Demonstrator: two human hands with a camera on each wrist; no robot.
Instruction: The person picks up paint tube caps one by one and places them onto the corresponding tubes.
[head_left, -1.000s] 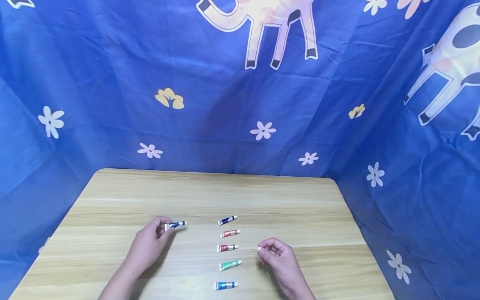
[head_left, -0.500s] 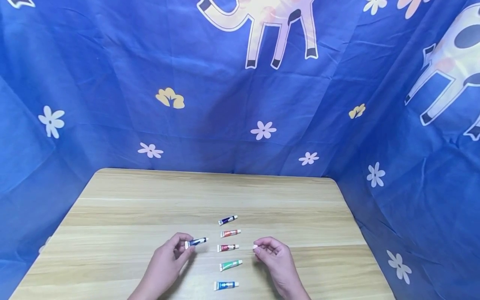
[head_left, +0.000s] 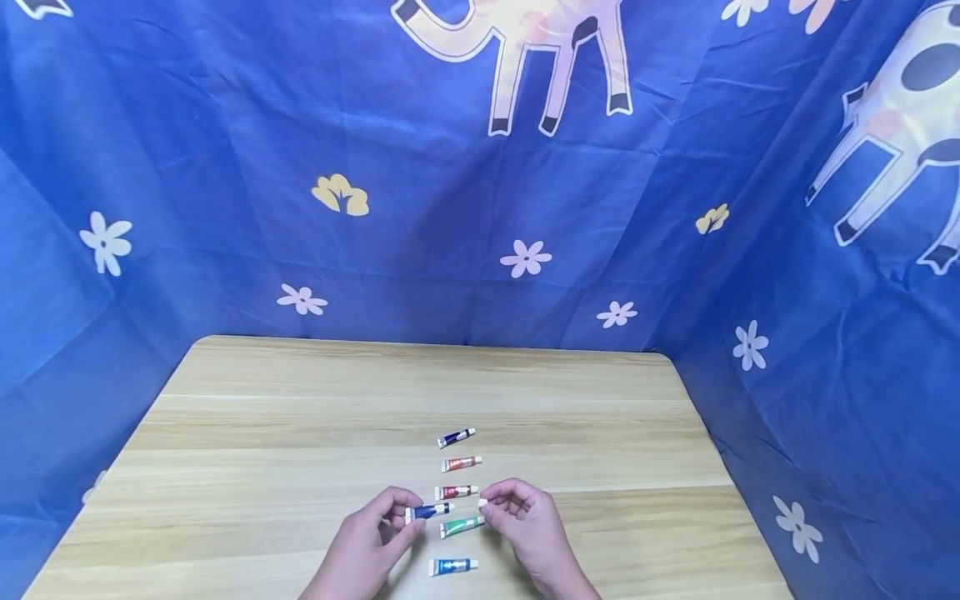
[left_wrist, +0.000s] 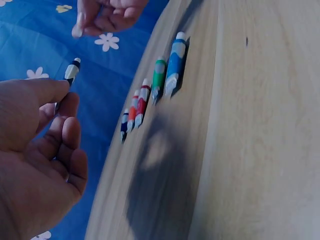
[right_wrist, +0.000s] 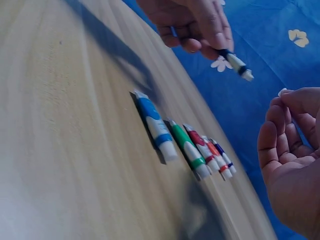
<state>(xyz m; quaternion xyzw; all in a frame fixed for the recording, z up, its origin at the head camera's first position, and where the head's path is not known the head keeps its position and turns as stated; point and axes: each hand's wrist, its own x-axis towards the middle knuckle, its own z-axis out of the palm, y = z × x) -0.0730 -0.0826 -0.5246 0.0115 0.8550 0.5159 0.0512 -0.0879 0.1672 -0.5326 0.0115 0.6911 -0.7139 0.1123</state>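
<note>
Between thumb and fingers, my left hand [head_left: 367,537] pinches the crimped end of a dark blue paint tube [head_left: 431,512], held above the table with its nozzle end pointing right. The right wrist view shows a pale tip on that tube [right_wrist: 238,66]. My right hand [head_left: 531,527] pinches a small white piece, apparently a cap [head_left: 482,503], a short gap away from the nozzle. Beneath and around the hands lie a red paint tube [head_left: 454,492], a green paint tube [head_left: 461,527] and a blue paint tube [head_left: 452,567], all with white caps on.
Farther back in the same column lie an orange paint tube [head_left: 461,464] and a dark violet-blue paint tube [head_left: 456,437]. The wooden table [head_left: 300,400] ends at a blue patterned cloth [head_left: 420,275] behind and along the right side.
My left hand has carried the dark blue tube rightward and nearer to me, over the column of tubes. My right hand has moved left with the white cap, narrowing the gap.
</note>
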